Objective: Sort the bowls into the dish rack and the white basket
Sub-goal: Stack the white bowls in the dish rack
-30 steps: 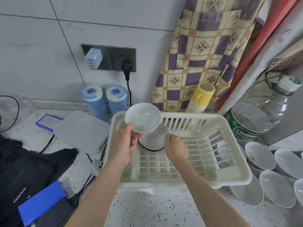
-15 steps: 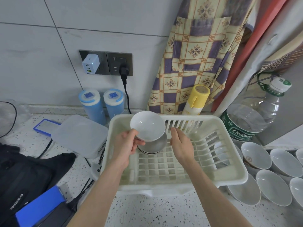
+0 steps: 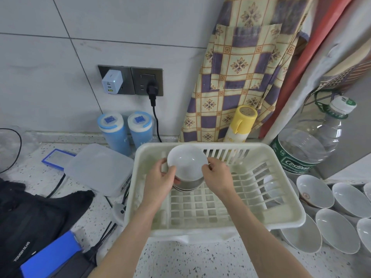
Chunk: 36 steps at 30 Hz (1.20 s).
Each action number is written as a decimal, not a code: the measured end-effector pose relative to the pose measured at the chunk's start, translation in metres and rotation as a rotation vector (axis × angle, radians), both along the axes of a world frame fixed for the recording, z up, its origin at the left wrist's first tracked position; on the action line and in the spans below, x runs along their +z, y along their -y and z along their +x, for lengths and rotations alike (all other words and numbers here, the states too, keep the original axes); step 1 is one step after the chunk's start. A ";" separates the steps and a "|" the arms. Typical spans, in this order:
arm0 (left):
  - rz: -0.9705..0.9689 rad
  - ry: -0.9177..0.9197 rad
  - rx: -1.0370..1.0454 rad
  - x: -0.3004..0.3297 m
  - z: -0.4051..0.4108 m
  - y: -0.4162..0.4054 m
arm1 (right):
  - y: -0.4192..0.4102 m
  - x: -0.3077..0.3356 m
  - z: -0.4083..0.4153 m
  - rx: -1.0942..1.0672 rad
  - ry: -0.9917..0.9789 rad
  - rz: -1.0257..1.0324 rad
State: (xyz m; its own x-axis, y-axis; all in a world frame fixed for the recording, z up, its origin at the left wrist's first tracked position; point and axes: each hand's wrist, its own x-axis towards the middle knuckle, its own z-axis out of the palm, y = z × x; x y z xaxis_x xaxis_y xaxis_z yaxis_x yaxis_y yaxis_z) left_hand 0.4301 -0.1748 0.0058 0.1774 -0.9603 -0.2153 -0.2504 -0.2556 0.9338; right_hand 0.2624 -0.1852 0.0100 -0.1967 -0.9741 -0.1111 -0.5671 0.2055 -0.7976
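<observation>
A white bowl (image 3: 186, 161) stands tilted in the back left of the white basket (image 3: 285, 215), stacked on another bowl (image 3: 188, 184) beneath it. My left hand (image 3: 160, 177) grips its left rim, thumb over the edge. My right hand (image 3: 216, 175) pinches its right rim. Several more white bowls (image 3: 337, 229) lie on the counter to the right of the basket. One bowl (image 3: 271, 187) shows through the basket's right wall.
A large water bottle (image 3: 307, 147) and a yellow spray can (image 3: 241, 125) stand behind the basket. A clear lidded box (image 3: 100, 167), two blue canisters (image 3: 124, 131), cables and a black bag (image 3: 30, 217) crowd the left. An apron hangs on the wall.
The bowl came down from above onto the bowl in the basket. My right hand left the lower bowl, opened briefly, then came back and took the upper bowl's right rim.
</observation>
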 end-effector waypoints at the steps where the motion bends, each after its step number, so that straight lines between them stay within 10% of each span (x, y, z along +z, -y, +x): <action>1: -0.030 0.062 0.007 -0.002 0.001 -0.001 | 0.000 -0.001 0.000 -0.003 -0.024 0.003; 22: -0.112 0.443 -0.131 -0.022 0.002 0.003 | -0.008 -0.010 0.005 0.011 -0.243 0.109; 36: -0.116 0.539 -0.192 -0.020 0.001 0.002 | -0.010 -0.026 -0.001 -0.015 -0.050 0.135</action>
